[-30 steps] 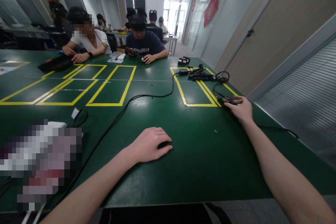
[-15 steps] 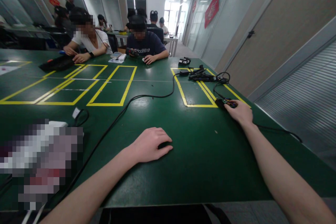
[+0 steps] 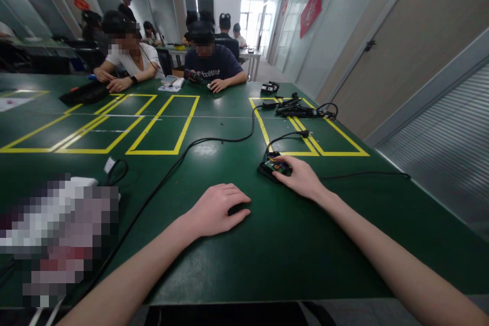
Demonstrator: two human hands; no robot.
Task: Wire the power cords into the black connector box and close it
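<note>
My right hand (image 3: 301,179) rests on a small black device (image 3: 272,167) with a coloured top, fingers laid over its near end; a thin black cable (image 3: 288,136) runs from it toward the yellow tape. My left hand (image 3: 217,210) lies palm down on the green table (image 3: 237,260), fingers loosely curled over a small dark thing I cannot make out. The two hands are about a hand's width apart.
A long black cable (image 3: 179,158) crosses the table toward a pile of black cables and adapters (image 3: 296,108) at the far right. Yellow tape rectangles (image 3: 164,122) mark the surface. Two people (image 3: 208,63) sit at the far edge. A blurred patch (image 3: 57,234) lies near left.
My right hand has dragged the small black device from the right table edge leftward and nearer, close to my left hand. The left hand has stayed put.
</note>
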